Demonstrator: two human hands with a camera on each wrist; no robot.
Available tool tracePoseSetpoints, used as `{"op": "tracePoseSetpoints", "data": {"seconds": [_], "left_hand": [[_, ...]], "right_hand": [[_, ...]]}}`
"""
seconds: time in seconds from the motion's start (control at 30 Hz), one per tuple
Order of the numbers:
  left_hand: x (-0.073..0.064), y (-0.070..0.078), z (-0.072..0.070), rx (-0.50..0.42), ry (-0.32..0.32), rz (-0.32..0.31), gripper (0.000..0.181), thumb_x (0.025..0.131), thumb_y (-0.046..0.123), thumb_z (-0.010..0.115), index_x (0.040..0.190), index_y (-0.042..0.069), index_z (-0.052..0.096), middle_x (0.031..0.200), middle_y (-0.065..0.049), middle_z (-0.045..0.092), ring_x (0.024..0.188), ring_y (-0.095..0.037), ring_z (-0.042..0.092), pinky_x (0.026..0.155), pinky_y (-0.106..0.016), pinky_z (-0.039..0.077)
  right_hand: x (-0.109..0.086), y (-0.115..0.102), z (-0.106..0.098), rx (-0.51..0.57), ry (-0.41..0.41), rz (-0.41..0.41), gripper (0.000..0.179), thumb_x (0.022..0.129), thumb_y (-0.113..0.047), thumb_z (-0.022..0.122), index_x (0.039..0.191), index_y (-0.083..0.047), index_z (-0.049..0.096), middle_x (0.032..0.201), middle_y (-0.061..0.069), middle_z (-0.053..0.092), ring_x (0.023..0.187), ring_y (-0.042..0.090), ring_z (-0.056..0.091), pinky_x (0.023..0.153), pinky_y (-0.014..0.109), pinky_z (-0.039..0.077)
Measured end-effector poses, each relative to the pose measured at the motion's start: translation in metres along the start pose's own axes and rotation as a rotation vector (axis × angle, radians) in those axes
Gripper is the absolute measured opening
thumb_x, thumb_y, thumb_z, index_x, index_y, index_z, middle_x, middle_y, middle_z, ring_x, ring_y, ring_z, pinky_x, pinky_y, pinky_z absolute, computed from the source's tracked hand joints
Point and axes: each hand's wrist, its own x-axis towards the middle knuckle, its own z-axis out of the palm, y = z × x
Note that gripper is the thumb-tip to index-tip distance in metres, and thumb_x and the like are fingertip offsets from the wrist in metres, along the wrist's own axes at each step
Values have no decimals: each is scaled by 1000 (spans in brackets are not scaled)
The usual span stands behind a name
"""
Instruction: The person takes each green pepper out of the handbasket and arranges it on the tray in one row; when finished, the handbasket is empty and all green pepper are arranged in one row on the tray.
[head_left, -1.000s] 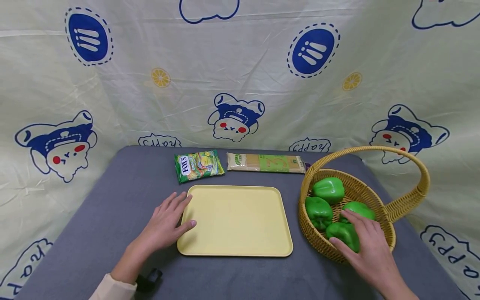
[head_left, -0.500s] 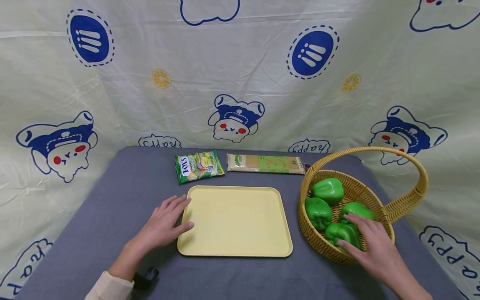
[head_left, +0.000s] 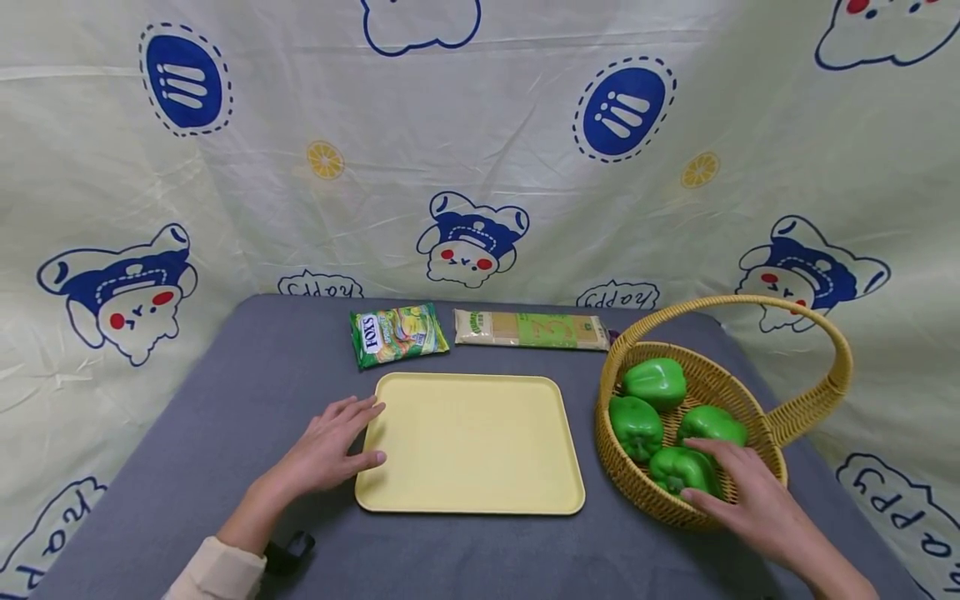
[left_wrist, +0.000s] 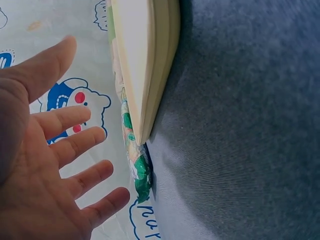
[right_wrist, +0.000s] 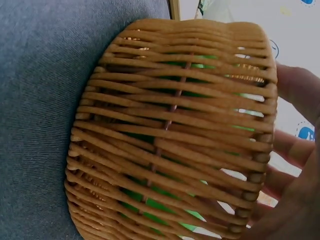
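Observation:
My left hand (head_left: 326, 454) is at the left edge of a pale yellow tray (head_left: 472, 442), its fingertips overlapping the rim in the head view. In the left wrist view its fingers are spread and hold nothing. At the right, my right hand (head_left: 750, 500) hovers over the near right rim of a wicker basket (head_left: 630, 479), fingers loosely bent with nothing between them. Several green bell peppers lie in the basket; the nearest pepper (head_left: 682, 468) is by my thumb. The right wrist view shows the basket's woven side (right_wrist: 210, 120), partly hiding the fingers behind it.
Behind the tray lie a green Fox's candy bag (head_left: 397, 333) and a long, flat packet (head_left: 532, 328) with a green label. The basket's tall handle (head_left: 832, 392) arches over its right side. A printed cloth hangs behind the grey table (head_left: 480, 558).
My right hand has drawn slightly toward the near right, uncovering more of the front peppers. My left hand has barely moved. The tray and basket have stayed in place.

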Motion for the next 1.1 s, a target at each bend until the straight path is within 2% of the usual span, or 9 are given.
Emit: {"op": "tracePoseSetpoints", "data": {"seconds": [0.17, 0.47, 0.57, 0.73, 0.83, 0.97, 1.1], "left_hand": [[2, -3, 1, -18, -36, -4, 68, 85, 40, 67, 143, 13, 43, 150, -12, 38, 140, -40, 26, 102, -66, 23], [3, -8, 3, -42, -60, 25, 70, 84, 38, 69, 142, 12, 42, 149, -12, 38, 139, -40, 27, 102, -66, 24], [4, -10, 3, -44, -69, 27, 70, 83, 37, 70, 143, 12, 42, 150, -12, 37, 138, -40, 27, 101, -66, 24], [5, -16, 4, -42, -89, 43, 71, 82, 34, 71, 142, 11, 42, 150, -12, 36, 137, -40, 28, 101, -66, 25], [5, -19, 5, -46, -100, 48, 71, 82, 32, 72, 142, 10, 42, 150, -13, 36, 137, -40, 28, 100, -66, 25], [4, -24, 6, -58, -107, 44, 71, 81, 32, 73, 142, 9, 43, 150, -13, 37, 136, -40, 29, 100, -66, 25], [4, -29, 8, -64, -111, 38, 72, 81, 34, 72, 142, 8, 43, 150, -12, 37, 136, -40, 28, 100, -66, 24]], "right_hand": [[2, 4, -1, 41, -78, 44, 55, 81, -38, 72, 126, -12, 55, 125, 16, 57, 112, 38, 48, 81, 58, 40], [4, 12, -4, 80, -138, 13, 50, 84, -35, 70, 127, -12, 56, 126, 16, 57, 115, 38, 46, 84, 58, 39], [6, 15, -5, 77, -156, -1, 48, 85, -35, 68, 127, -15, 56, 127, 14, 56, 114, 34, 46, 84, 55, 39], [7, 21, -7, 81, -190, -24, 49, 85, -35, 68, 129, -19, 55, 130, 13, 55, 114, 14, 40, 83, 54, 40], [9, 23, -9, 106, -229, -30, 52, 85, -35, 68, 132, -17, 53, 134, 16, 51, 119, 19, 39, 85, 57, 39], [12, 24, -10, 130, -279, -35, 56, 86, -34, 67, 135, -12, 50, 138, 20, 46, 122, 40, 39, 85, 61, 37], [14, 25, -12, 134, -306, -35, 58, 86, -33, 67, 136, -11, 49, 139, 22, 44, 123, 43, 38, 84, 62, 37]]}}
